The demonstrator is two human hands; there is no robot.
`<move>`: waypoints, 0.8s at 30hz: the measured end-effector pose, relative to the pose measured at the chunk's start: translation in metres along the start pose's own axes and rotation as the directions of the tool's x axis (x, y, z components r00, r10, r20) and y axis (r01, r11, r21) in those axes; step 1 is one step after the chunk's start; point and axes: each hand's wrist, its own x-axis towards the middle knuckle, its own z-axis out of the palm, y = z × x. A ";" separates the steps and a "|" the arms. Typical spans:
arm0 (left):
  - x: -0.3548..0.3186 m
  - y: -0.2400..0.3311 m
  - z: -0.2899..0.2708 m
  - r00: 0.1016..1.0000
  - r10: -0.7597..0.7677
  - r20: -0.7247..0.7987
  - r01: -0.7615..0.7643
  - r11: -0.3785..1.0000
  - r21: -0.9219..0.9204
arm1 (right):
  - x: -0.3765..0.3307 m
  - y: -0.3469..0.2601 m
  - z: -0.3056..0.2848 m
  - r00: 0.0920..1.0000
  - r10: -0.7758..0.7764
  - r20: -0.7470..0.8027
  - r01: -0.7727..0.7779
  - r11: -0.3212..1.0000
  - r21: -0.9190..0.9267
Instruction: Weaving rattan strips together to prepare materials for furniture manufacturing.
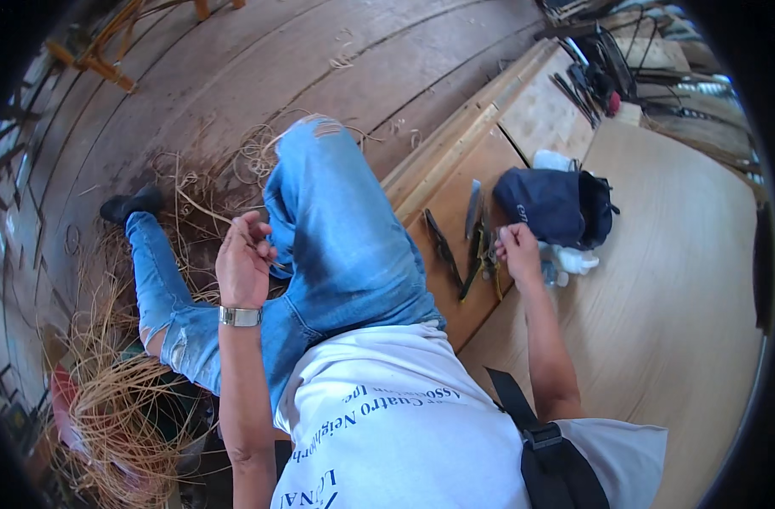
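My left hand (245,259), with a metal watch at its wrist, is closed on a thin rattan strip (202,206) in front of my bent knee. The strip runs out past the fingers toward the far left. Over the wooden bench, my right hand (520,253) has its fingertips drawn together. Whatever may be in that pinch is too small to make out. Just left of it lie yellow-and-black handled pliers (472,261), a dark long-handled tool (443,246) and a flat grey blade (472,208).
A navy pouch (536,204) sits beyond my right hand, with a white plastic item (577,260) near it. A tangled heap of rattan strips (120,407) lies at lower left. Scraps cover the plank floor (320,51). More tools (587,89) lie at far right.
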 end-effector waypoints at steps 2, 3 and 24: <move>0.008 -0.005 0.005 0.990 0.091 -0.109 -0.099 0.993 -0.069 | -0.018 0.030 -0.005 0.999 -0.008 0.043 0.009 0.999 -0.033; 0.009 -0.004 0.004 0.987 0.106 -0.120 -0.118 0.989 -0.094 | -0.023 0.040 -0.004 0.994 0.081 0.068 -0.075 0.993 -0.088; -0.041 0.018 0.021 0.955 0.279 -0.100 -0.282 0.959 -0.023 | -0.049 0.070 0.092 0.850 -0.522 0.074 0.495 0.740 -0.456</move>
